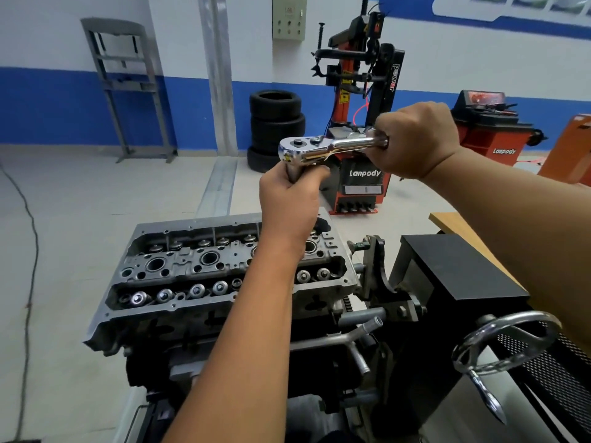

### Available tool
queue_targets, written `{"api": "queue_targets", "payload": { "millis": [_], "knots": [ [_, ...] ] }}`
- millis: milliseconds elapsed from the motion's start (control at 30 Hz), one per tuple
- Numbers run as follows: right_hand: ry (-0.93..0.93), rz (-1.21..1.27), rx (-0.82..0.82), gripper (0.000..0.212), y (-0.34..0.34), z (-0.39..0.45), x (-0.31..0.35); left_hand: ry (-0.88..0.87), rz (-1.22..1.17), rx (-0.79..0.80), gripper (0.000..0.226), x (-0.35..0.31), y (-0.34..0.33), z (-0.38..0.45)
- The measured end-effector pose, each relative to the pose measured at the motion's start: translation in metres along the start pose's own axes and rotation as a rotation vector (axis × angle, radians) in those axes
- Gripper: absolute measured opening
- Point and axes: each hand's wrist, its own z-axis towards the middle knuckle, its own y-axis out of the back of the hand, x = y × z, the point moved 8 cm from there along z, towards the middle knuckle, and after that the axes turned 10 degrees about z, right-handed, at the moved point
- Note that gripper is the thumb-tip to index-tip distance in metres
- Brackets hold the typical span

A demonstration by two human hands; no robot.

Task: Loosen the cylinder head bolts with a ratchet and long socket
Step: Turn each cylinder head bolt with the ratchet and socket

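A chrome ratchet (323, 148) is held up in the air above the engine. My right hand (415, 142) grips its handle. My left hand (287, 199) is wrapped round the long socket (292, 172) under the ratchet head, hiding most of it. Below lies the grey cylinder head (192, 273) on its engine stand, with valve springs and spark plug wells exposed. My left forearm covers part of the head's right side. The socket's lower end is hidden, so I cannot tell whether it sits on a bolt.
The engine stand's black box (454, 276) and chrome handwheel (505, 343) are at the right. A red tyre changer (358, 123), stacked tyres (275, 129) and a red wheel balancer (489, 129) stand behind. A grey press frame (128, 84) is by the wall. A cable (32, 251) runs along the floor.
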Motion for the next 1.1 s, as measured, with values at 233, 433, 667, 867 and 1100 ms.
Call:
{"api": "queue_targets", "payload": {
  "millis": [233, 433, 667, 867, 1100],
  "knots": [
    [0.105, 0.097, -0.143, 0.033, -0.016, 0.017, -0.002, -0.052, 0.030, -0.023, 0.025, 0.001, 0.004, 0.001],
    [0.211, 0.180, -0.240, 0.032, -0.025, 0.033, 0.005, -0.088, 0.050, -0.053, 0.027, -0.002, 0.007, -0.001],
    [0.265, 0.240, -0.300, 0.027, -0.034, 0.047, 0.016, -0.117, 0.081, -0.047, 0.044, -0.005, 0.008, -0.003],
    [0.212, 0.308, -0.399, 0.018, -0.046, 0.062, 0.022, -0.150, 0.071, -0.034, 0.053, -0.005, 0.010, -0.004],
    [0.068, 0.519, -0.481, 0.016, -0.069, 0.085, 0.037, -0.166, 0.032, -0.035, 0.054, -0.006, 0.014, -0.007]
  ]
}}
